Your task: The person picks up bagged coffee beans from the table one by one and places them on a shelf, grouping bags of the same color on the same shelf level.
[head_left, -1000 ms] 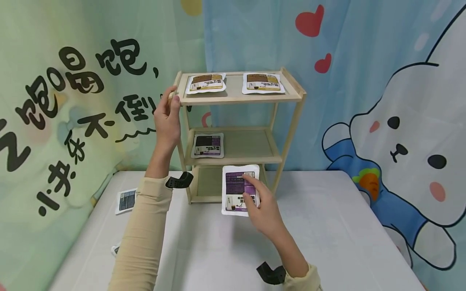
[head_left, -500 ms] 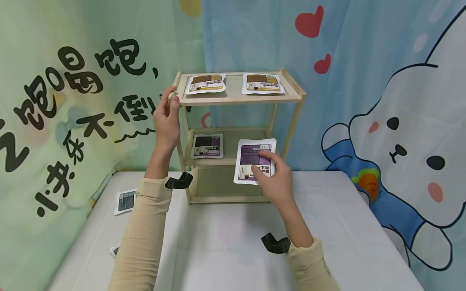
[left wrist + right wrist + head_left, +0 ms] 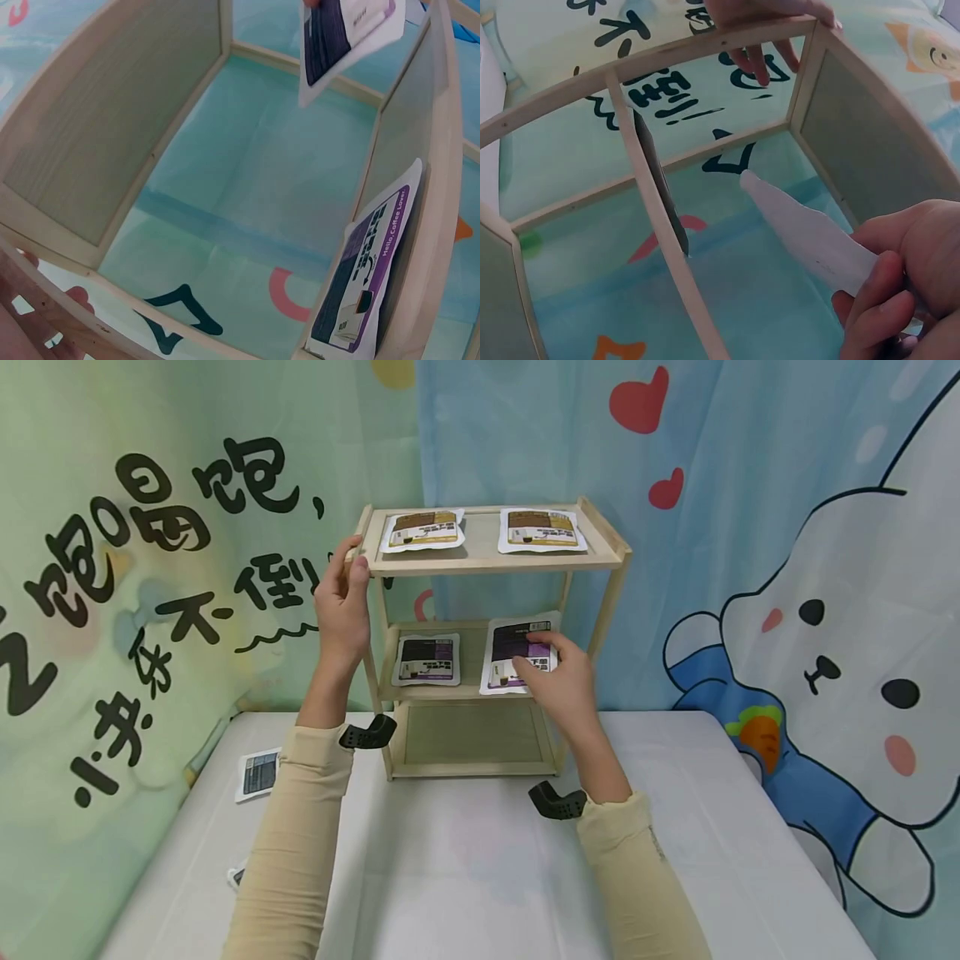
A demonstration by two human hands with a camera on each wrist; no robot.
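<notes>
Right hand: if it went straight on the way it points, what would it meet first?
Probably the rear left post, met by the packet in the right hand, or else the curtain behind. The way there, above the middle shelf, looks free, but depth is unclear.

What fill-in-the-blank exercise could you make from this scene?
The left hand grips the pale wooden three-tier rack at its ____ tier.
A white-edged purple rectangular packet is pinched by the hand on the ____.
Another purple packet rests on the ____ tier.
White rectangular brown-labelled packets on the rack number ____.

Missing words: top; right; middle; two.
</notes>
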